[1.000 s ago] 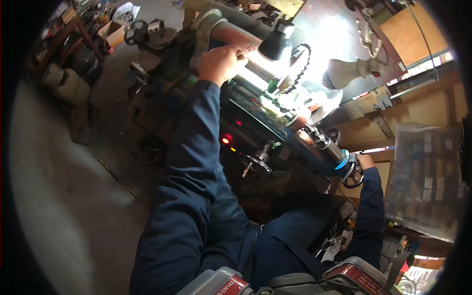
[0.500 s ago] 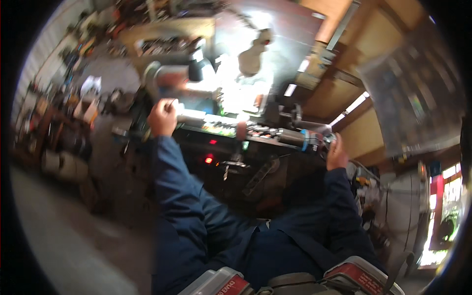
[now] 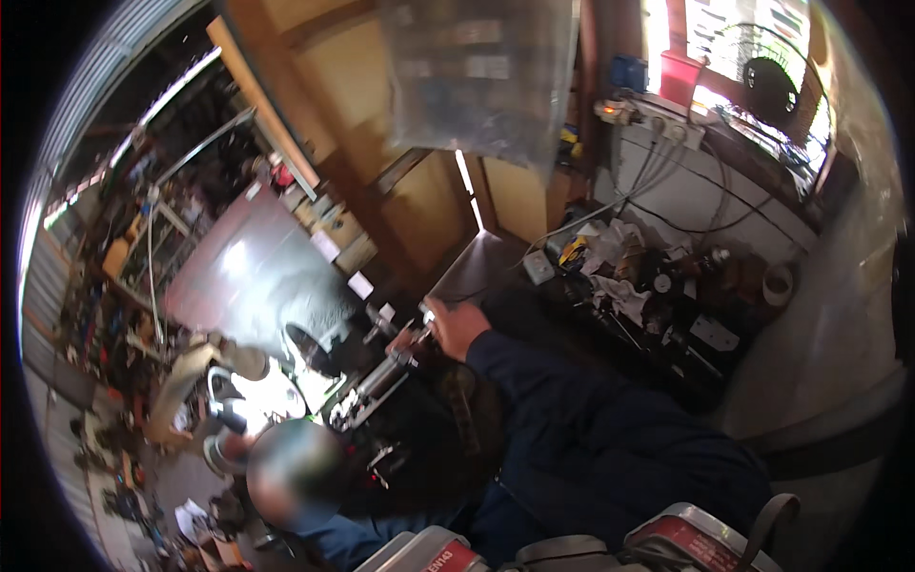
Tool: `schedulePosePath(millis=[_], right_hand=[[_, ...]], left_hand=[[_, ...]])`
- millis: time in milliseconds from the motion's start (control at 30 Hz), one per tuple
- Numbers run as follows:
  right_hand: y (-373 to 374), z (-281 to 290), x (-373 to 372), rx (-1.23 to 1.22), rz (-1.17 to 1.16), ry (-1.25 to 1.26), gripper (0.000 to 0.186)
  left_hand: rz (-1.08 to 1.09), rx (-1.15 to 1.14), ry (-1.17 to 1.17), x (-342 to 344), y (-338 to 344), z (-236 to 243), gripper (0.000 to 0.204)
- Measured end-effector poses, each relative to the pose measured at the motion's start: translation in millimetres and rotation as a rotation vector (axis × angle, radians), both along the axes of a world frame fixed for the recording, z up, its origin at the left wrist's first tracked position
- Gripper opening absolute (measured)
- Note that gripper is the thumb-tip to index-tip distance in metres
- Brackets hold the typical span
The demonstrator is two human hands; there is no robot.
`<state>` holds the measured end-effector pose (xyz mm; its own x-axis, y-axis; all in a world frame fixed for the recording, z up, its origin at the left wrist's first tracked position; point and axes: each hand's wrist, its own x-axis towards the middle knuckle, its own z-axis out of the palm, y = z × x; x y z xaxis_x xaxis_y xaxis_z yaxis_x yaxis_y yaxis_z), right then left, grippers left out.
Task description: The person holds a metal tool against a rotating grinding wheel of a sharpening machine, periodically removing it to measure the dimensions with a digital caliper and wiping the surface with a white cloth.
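Observation:
My right hand (image 3: 457,332) is at the right end of a machine like a small lathe, fingers curled on a metal fitting (image 3: 427,315) beside a silver cylinder (image 3: 381,379). My left hand (image 3: 278,491) is at the machine's other end, low in the view, inside a blurred patch that hides its fingers and whatever it touches. A work lamp (image 3: 229,412) lights the middle of the machine brightly, washing out its details. Small red lights show on the dark front below.
Behind the machine stand a glossy reddish panel (image 3: 219,262), wooden boards (image 3: 324,95) and a hanging plastic sheet (image 3: 477,76). At right are cluttered tools and rags (image 3: 620,257), cables, and a fan (image 3: 770,86) at a bright window. Crowded shelves (image 3: 114,286) line the left.
My view has swung up and to the right, showing the window and wall. The machine sits lower and more slanted in view. My left hand, clear earlier, is now blurred.

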<state>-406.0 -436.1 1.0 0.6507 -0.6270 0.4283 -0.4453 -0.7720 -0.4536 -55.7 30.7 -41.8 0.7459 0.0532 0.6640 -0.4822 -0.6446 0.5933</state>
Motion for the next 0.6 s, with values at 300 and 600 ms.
schedulePosePath(millis=[300,600], right_hand=[[-4.4,7.4,-21.8,0.060,0.166,-0.116,0.054],[-27.4,5.6,-25.9,0.074,0.227,-0.179,0.051]], left_hand=[[-0.016,0.071,-0.166,-50.1,-1.1,-19.3,0.044],[-0.085,0.194,-0.132,-124.5,-115.3,-1.9,0.044]])
